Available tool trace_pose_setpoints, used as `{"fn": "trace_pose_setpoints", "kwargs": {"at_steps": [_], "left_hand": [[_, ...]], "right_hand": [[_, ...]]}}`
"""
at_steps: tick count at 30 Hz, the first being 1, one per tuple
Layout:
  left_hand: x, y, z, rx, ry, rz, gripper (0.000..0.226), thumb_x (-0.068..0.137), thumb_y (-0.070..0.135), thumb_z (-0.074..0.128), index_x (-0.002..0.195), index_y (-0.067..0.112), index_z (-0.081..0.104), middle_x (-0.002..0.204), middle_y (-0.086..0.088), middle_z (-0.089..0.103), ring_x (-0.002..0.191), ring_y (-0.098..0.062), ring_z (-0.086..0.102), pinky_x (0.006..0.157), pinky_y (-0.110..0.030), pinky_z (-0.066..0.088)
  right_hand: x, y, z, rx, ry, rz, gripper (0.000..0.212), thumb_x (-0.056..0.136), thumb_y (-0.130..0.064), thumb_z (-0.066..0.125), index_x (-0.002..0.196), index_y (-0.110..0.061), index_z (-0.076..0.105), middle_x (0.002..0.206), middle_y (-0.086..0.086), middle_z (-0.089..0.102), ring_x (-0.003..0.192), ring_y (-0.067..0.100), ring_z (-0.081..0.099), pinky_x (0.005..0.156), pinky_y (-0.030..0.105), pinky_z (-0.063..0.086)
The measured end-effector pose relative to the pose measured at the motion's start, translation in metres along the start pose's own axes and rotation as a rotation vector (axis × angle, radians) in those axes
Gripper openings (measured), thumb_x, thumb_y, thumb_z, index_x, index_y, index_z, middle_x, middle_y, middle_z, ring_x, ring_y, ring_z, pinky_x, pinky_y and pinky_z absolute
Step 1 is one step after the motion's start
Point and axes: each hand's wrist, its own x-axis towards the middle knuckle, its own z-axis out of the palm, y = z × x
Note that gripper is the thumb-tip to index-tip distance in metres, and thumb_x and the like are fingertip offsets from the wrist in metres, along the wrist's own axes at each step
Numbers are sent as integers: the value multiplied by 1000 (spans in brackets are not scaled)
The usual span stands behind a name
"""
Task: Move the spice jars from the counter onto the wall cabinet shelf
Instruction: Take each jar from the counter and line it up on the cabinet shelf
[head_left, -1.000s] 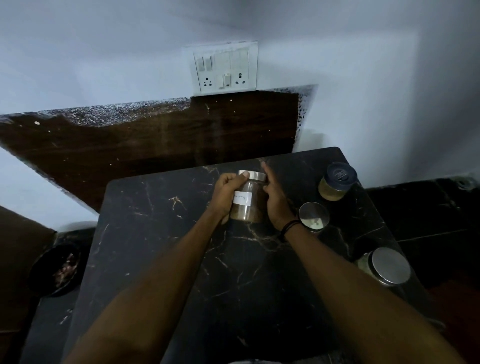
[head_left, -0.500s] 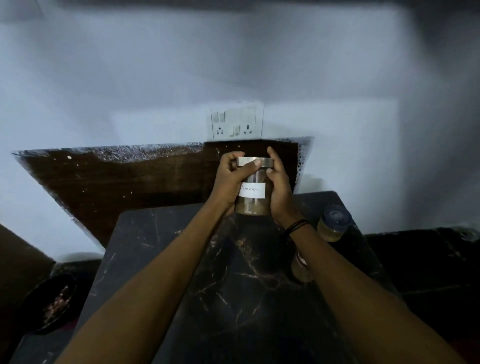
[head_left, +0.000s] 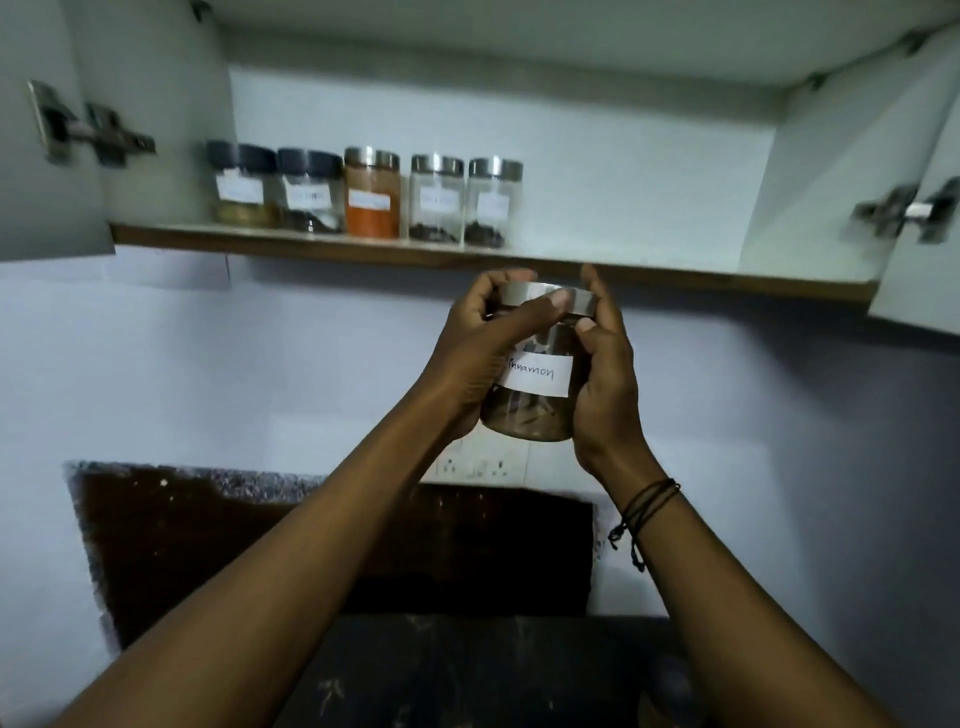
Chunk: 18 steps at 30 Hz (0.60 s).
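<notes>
Both hands hold one jar (head_left: 535, 382) in the air just below the shelf (head_left: 675, 274): the left hand (head_left: 478, 358) wraps its side with the thumb across the steel lid (head_left: 545, 300), and the right hand (head_left: 605, 379) curls round the other side. Its white label (head_left: 537, 375) reads "innamon". Five labelled jars stand in a row on the shelf's left part: two dark-lidded (head_left: 244, 184), one with orange powder (head_left: 372, 193), and two steel-lidded (head_left: 492, 202). Both cabinet doors stand open. Below are a pale wall (head_left: 260, 364), a dark backsplash (head_left: 208, 540) and the black counter (head_left: 467, 670).
</notes>
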Motion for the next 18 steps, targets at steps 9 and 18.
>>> {"fn": "trace_pose_setpoints", "kwargs": {"at_steps": [9,18], "left_hand": [[49,46,16,231,18,146,81,74,58,70,146,36,42,134,1,60,116,-17,65,98,-40,54],[131,71,12,272,-76,223,34,87,30,72,110,8,59,92,4,68,81,-7,68,68,-22,55]], "right_hand": [[66,-38,9,-82,-24,-125,58,91,-27,36,149,-27,37,144,-1,52,117,10,61,89,26,54],[145,-53,-7,-350,-65,-105,54,91,-43,39,145,-35,37,132,-7,55,117,17,59,97,39,51]]}}
